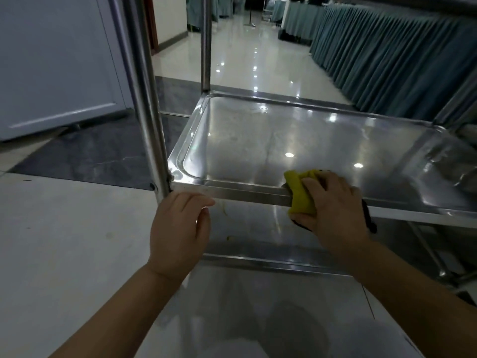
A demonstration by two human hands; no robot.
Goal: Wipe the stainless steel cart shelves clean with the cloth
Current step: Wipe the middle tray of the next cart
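Observation:
The stainless steel cart's middle shelf is a shiny tray with a raised rim, seen from its near side. My right hand grips a yellow cloth folded over the shelf's front rim, fingers on top and thumb below the edge. My left hand sits at the near left corner, its fingers touching the front rim beside the upright post. The lower shelf shows beneath, with a few small yellowish specks on it.
A second post rises at the shelf's far left corner. A pale cabinet door stands to the left. Teal skirted tables line the right side of a glossy tiled floor. The cart's right frame legs angle down.

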